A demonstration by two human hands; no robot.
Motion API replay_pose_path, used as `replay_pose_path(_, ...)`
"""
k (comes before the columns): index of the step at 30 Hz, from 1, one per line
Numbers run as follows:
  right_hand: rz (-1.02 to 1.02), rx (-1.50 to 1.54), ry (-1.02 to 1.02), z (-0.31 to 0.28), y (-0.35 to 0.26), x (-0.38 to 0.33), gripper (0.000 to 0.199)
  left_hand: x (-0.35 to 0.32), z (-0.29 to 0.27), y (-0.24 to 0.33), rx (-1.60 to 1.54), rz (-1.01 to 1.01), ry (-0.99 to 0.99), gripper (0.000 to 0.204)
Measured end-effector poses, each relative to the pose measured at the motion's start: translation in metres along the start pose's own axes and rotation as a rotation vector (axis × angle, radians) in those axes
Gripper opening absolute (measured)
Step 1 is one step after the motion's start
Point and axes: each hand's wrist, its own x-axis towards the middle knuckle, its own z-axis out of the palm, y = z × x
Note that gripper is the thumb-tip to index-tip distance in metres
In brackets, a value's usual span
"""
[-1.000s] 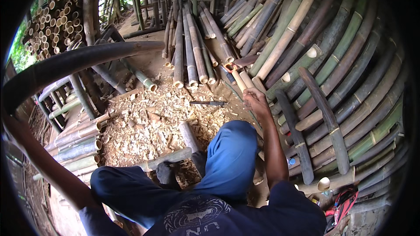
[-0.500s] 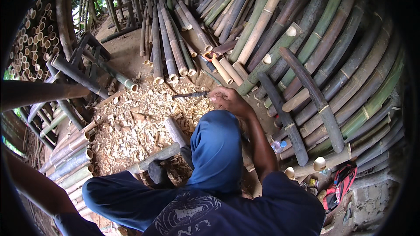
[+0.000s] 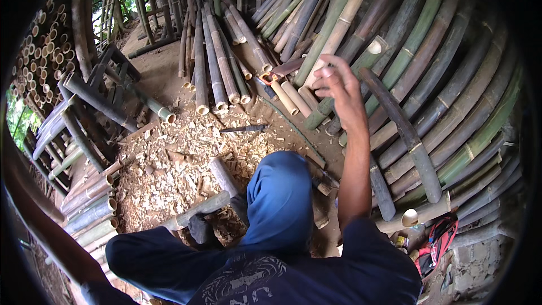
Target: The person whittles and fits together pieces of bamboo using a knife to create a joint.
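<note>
My right hand (image 3: 340,86) is raised at the right of centre with its fingers bent and apart. Nothing shows in it, and stacked bamboo poles (image 3: 418,56) lie behind it. A narrow dark knife-like tool (image 3: 245,128) rests on the pale wood shavings (image 3: 164,164), ahead of my raised knee. My left forearm (image 3: 53,237) stretches toward the left rim, where the hand is out of sight. Beside that arm a thick brown bamboo pole (image 3: 31,183) runs along the dark edge. A cut bamboo piece (image 3: 224,176) leans by my foot, against another bamboo length (image 3: 200,209).
An orange-handled saw (image 3: 270,79) lies near short bamboo pieces (image 3: 284,97). A thin green stick (image 3: 293,134) crosses the ground. Two dark curved bamboo pieces, one nearer (image 3: 415,147), lean at right. A red bag (image 3: 437,243) sits at lower right. Bamboo tubes (image 3: 93,209) lie at left.
My right hand has left the dark tool, which stays on the shavings, and risen to the right. At left, the brown pole has swung down toward the rim.
</note>
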Motion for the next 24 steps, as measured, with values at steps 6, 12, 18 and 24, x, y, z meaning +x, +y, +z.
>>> replay_pose_path(6, -0.055, 0.631, -0.121, -0.001, -0.008, 0.043, 0.070, -0.026, 0.031, 0.031, 0.127, 0.182, -0.051, 0.055)
replay_pose_path(12, 0.132, 0.659, -0.055, 0.006, 0.014, 0.092, 0.108, -0.083, 0.054, 0.074, 0.144, 0.308, -0.202, 0.057)
replay_pose_path(18, 0.349, 0.838, -0.087, 0.048, 0.079, 0.107, 0.117, -0.119, 0.039, 0.090, 0.101, 0.341, -0.360, 0.051)
replay_pose_path(24, 0.317, 0.915, 0.005, 0.057, 0.115, 0.118, 0.107, -0.110, 0.039, 0.095, 0.209, 0.462, -0.373, 0.047)
